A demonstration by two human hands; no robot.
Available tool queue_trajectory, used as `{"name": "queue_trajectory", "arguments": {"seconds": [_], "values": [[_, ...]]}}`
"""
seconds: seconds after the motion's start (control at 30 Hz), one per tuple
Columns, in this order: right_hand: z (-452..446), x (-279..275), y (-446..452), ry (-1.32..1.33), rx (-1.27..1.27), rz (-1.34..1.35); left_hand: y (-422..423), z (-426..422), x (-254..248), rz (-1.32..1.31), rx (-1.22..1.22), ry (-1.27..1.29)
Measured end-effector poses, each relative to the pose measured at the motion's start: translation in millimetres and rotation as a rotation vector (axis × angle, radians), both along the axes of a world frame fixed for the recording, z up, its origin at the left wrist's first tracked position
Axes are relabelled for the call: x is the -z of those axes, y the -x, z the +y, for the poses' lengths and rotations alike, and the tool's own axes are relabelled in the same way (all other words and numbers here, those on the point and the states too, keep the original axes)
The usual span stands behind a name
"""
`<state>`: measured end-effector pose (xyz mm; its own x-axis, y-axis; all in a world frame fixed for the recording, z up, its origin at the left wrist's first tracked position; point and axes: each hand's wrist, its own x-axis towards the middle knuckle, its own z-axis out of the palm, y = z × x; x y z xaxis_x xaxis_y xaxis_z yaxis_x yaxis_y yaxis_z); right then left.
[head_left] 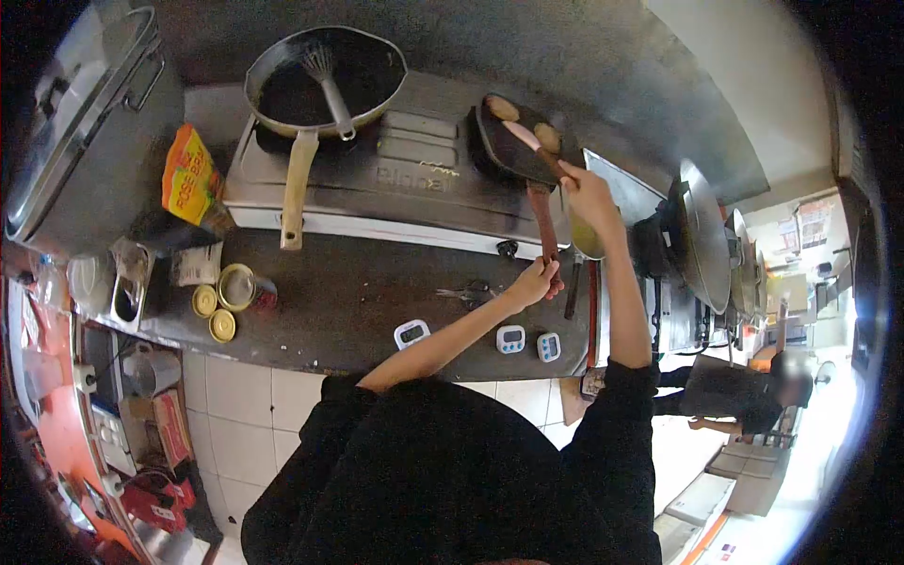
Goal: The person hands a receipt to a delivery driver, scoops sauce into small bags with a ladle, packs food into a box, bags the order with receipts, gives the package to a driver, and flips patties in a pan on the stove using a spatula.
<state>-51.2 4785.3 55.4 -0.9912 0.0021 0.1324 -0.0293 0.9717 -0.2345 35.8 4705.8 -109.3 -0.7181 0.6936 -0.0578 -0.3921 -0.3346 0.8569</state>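
Observation:
My left hand (535, 282) is wrapped round the reddish handle of a dark square pan (499, 151) on the right burner. Above the pan, my right hand (589, 196) grips a spatula (524, 135), its pale blade low over the pan among several browned food pieces (546, 137). A larger round pan (282, 92) with a wooden handle rests on the left burner, holding a whisk (325, 80). Scissors (468, 294) lie on the dark counter near my left forearm.
On the counter are three white timers (510, 339), an open tin (236, 286), yellow lids (222, 326) and a yellow-red bag (191, 174). Woks (702, 235) stand right of the stove. Another person (753, 391) is at the far right.

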Motion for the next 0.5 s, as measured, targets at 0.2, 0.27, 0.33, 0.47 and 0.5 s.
{"name": "queue_trajectory", "arguments": {"seconds": [0.2,0.27,0.33,0.47,0.5], "values": [[11,-17,11,-0.008,0.036,0.018,-5,0,-1,0.057,-0.064,-0.028],[15,-25,10,0.031,0.148,-0.057,-6,0,-6,0.002,-0.087,-0.009],[19,-26,17,0.042,0.181,-0.086,-10,0,-11,-0.045,-0.104,0.010],[6,-42,22,0.171,0.353,-0.242,-23,-3,-9,-0.055,-0.051,0.072],[14,-39,24,0.154,0.236,-0.184,-30,-5,-5,-0.052,0.022,0.123]]}}
